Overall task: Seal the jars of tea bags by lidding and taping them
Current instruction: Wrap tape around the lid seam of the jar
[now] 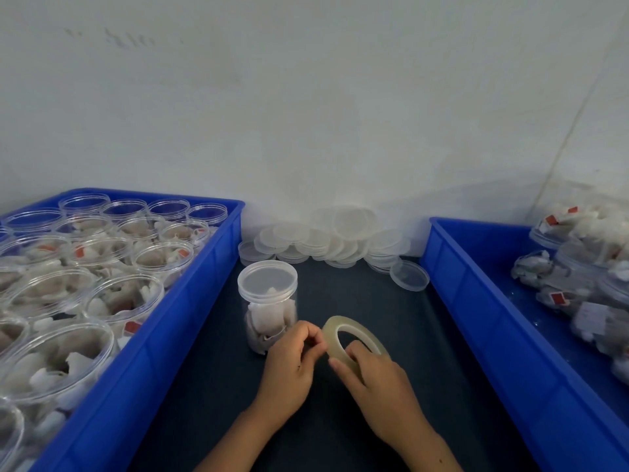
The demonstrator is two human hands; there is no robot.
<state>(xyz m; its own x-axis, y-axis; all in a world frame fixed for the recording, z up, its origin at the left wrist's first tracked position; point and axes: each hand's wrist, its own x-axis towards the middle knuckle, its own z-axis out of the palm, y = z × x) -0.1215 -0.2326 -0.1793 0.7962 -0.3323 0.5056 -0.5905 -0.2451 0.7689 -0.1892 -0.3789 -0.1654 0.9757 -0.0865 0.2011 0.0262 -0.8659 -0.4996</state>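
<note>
Both hands on tape roll, seemingly mid-table.

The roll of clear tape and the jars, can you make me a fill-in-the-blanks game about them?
1. The right hand holds the roll of clear sticky tape, while the left hand pinches its ____.
2. The clear plastic jar of tea bags on the dark mat already wears a ____.
3. The spare round plastic lids are piled against the ____.
4. The open jars wait in the ____ blue plastic crate.

Missing words: edge; lid; wall; left
</note>
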